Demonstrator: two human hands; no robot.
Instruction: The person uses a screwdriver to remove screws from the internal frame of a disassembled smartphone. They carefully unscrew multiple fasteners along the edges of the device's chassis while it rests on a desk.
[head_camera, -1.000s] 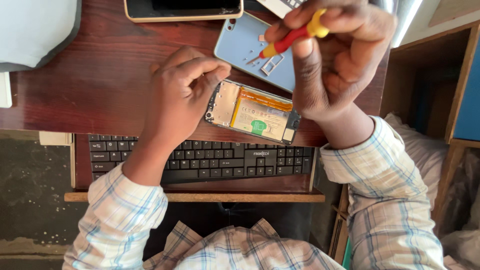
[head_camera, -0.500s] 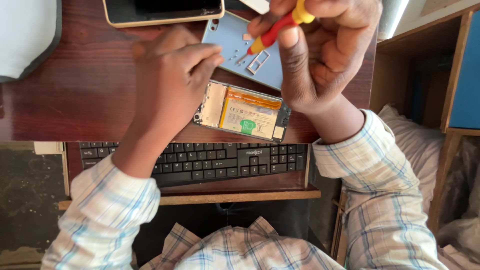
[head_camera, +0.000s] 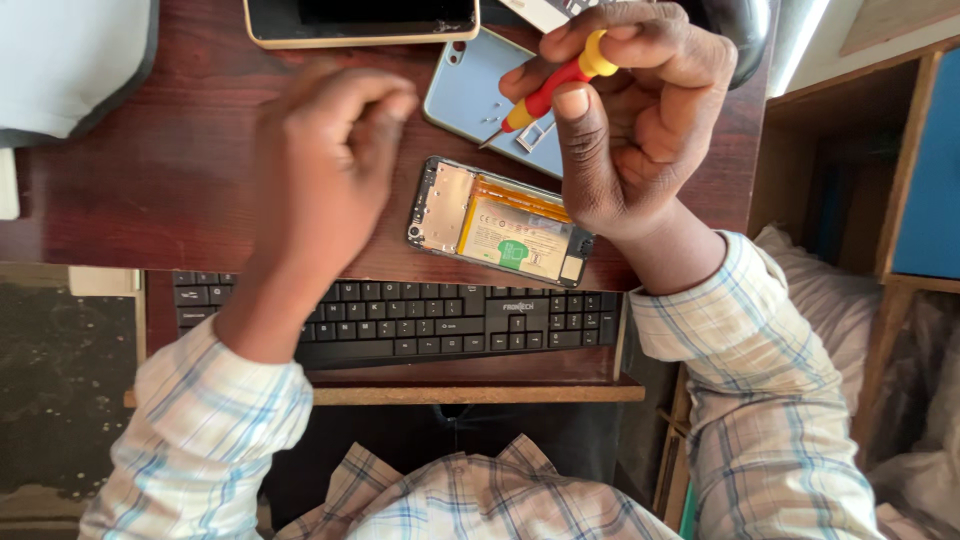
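Two hands work above a dark wooden table (head_camera: 130, 190). Motion blurs the left hand (head_camera: 320, 160), its fingers curled, their grip impossible to tell. Right hand (head_camera: 630, 130) fingers pinch a red-and-yellow screwdriver (head_camera: 550, 92), tip pointing down-left. An opened phone (head_camera: 500, 225) lies between them, long axis left-right, above a black keyboard (head_camera: 400, 320).

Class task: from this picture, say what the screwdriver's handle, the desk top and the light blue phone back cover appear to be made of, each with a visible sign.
Screwdriver: red and yellow handle, probably plastic, smooth solid colour. Desk top: dark reddish wood or wood-look laminate, with grain streaks and sheen. Back cover: likely plastic or painted metal, with an even matte blue surface.
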